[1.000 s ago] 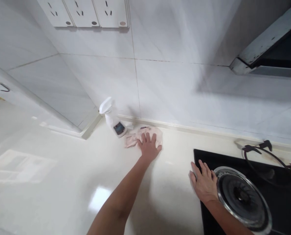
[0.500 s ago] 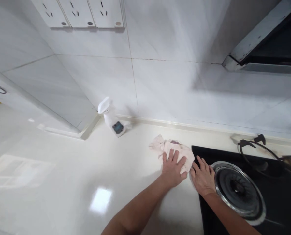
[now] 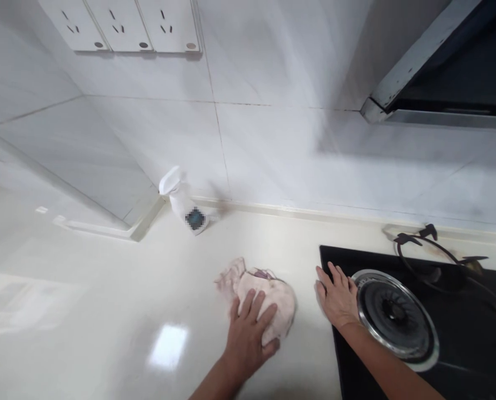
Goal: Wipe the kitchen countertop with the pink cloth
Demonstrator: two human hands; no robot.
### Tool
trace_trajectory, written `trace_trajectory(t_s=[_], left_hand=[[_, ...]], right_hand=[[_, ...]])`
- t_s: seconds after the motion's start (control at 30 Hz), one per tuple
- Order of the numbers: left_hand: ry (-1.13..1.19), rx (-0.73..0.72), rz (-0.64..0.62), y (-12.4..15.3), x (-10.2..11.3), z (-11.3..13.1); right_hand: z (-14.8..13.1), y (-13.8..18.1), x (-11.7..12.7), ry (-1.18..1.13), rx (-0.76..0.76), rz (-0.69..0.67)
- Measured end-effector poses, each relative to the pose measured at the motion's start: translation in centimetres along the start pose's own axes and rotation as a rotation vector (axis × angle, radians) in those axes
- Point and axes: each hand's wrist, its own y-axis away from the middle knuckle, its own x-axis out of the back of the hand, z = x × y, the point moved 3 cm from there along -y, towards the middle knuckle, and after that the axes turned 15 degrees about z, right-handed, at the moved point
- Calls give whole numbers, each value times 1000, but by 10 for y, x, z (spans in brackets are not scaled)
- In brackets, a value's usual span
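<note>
My left hand (image 3: 248, 333) presses down on a crumpled pale pink cloth (image 3: 268, 294) lying on the cream countertop (image 3: 106, 311), fingers spread over its near side. My right hand (image 3: 337, 294) rests flat on the front left corner of the black glass hob (image 3: 460, 355), fingers apart, holding nothing. A white spray bottle (image 3: 181, 200) stands at the back of the counter near the wall corner, well beyond the cloth.
A round steel burner ring (image 3: 393, 316) sits on the hob just right of my right hand, with a black pan support (image 3: 435, 255) behind it. White tiled wall, three sockets (image 3: 126, 25) up high, a range hood edge (image 3: 401, 72) at the top right.
My left hand slid the cloth from the back of the counter by the bottle rightward to the hob edge, then toward me and left. My right hand stayed on the hob corner.
</note>
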Motion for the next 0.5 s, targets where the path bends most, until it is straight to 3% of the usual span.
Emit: trace_trajectory(t_s=[0.1, 0.27, 0.4, 0.5], left_hand=[[-75, 153, -58, -21, -4, -27], [-221, 440, -129, -94, -28, -58], [-242, 538, -112, -135, -52, -53], [-203, 500, -102, -141, -67, -36]], right_hand=[[-1, -1, 3, 9, 4, -13], [-3, -2, 4, 8, -3, -19], [-4, -3, 4, 4, -11, -22], [-5, -3, 4, 1, -17, -26]])
